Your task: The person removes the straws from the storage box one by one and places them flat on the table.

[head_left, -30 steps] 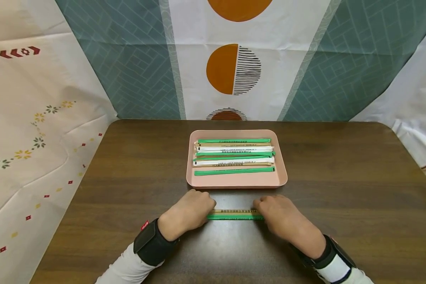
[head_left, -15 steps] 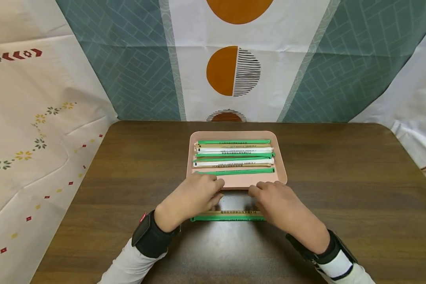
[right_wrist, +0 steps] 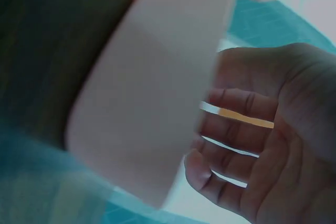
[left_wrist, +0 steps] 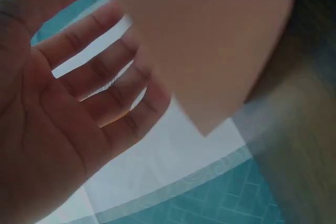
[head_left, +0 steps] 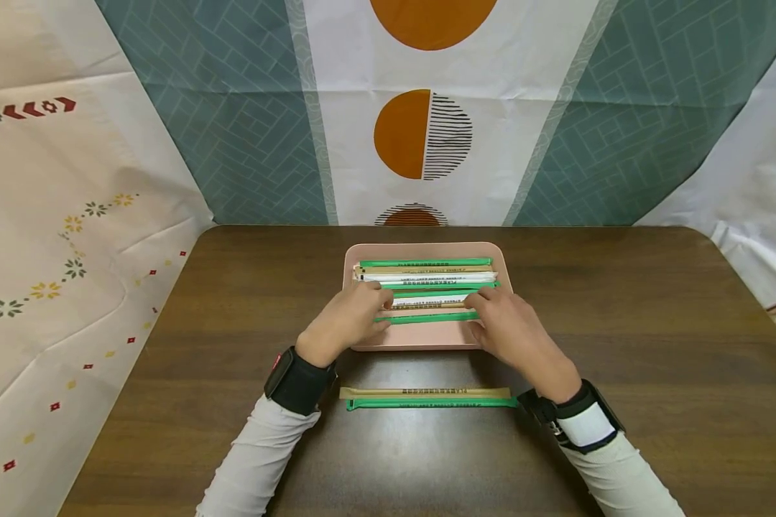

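Observation:
My left hand [head_left: 350,319] reaches over the left part of a pink tray [head_left: 430,334], its fingers loosely bent. Over the right part is my right hand [head_left: 516,334], also with loosely bent fingers. Between them lie green, white and brown wrapped straws, including a front green straw [head_left: 430,317] and a white straw [head_left: 427,301]. Both wrist views show spread fingers by the tray wall, which hides some fingertips; I cannot tell whether they touch a straw. On the table before the tray, a brown straw [head_left: 427,393] and a green straw [head_left: 427,403] lie side by side.
The wooden table [head_left: 621,323] extends to both sides of the tray. A patterned cloth [head_left: 252,143] hangs behind its far edge, and a cream flowered cloth [head_left: 103,287] hangs along the left.
Both hands have left the straws on the table and moved forward over the tray. The brown and green straws now lie fully uncovered on the table.

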Motion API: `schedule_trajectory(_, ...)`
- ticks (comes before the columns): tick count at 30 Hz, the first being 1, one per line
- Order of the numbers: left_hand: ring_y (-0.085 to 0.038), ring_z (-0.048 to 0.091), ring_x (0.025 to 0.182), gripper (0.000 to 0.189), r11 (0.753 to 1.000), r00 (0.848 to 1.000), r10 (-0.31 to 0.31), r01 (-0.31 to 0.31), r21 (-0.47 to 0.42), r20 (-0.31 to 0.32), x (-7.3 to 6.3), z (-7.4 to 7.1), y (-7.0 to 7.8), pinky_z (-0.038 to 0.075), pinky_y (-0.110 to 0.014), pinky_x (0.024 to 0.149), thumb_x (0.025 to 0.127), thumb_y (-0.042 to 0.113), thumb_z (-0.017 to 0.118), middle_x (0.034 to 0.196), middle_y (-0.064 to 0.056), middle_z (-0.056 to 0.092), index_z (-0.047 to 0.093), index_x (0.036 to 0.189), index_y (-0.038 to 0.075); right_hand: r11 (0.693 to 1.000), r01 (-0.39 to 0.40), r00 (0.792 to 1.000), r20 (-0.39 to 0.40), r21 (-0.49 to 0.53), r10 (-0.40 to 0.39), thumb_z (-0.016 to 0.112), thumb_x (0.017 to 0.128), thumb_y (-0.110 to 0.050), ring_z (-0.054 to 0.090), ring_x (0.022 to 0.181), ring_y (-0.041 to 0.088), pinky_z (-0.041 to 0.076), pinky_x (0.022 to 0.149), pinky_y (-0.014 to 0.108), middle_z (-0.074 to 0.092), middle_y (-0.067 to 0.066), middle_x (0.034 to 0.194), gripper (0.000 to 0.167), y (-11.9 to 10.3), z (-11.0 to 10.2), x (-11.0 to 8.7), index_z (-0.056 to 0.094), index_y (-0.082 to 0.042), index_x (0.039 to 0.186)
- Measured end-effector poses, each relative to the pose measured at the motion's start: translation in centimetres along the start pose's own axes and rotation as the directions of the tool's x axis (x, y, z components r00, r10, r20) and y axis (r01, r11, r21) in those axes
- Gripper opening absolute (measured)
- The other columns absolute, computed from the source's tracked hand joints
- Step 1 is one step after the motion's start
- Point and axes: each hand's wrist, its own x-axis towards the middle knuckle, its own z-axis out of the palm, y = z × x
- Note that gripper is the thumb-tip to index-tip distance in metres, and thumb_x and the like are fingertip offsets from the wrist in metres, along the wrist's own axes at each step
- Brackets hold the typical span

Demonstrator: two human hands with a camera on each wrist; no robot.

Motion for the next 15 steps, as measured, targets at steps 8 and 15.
schedule_trajectory(8, -0.015, 0.047, 0.069, 0.012, 0.996, 0.995, -0.082, 0.083, -0.028, 0.055, 0.4, 1.1, -0.8, 0.041, -0.030, 0.060, 0.078, -0.004, 0.070, 0.071, 0.001, 0.054, 0.065, 0.080, 0.007, 0.998, -0.057, 0.992, 0.107, -0.021, 0.059, 0.078, 0.076, -0.003, 0.058, 0.073, 0.024, 0.049, 0.058, 0.037, 0.063, 0.010, 0.081, 0.017, 1.5, 1.4, 0.6, 0.068, -0.001, 0.090)
schedule_trajectory(15, -0.013, 0.039, 0.065, 0.029, 0.994, 0.991, -0.103, 0.106, -0.035, 0.089, 0.7, 1.5, -0.8, 0.030, -0.027, 0.055, 0.077, -0.011, 0.061, 0.063, 0.005, 0.041, 0.054, 0.062, 0.013, 0.994, -0.106, 0.981, 0.162, 0.004, 0.104, 0.077, 0.076, -0.002, 0.058, 0.074, 0.023, 0.050, 0.061, 0.038, 0.064, 0.006, 0.080, 0.012, 1.6, 1.9, 1.0, 0.069, -0.005, 0.084)
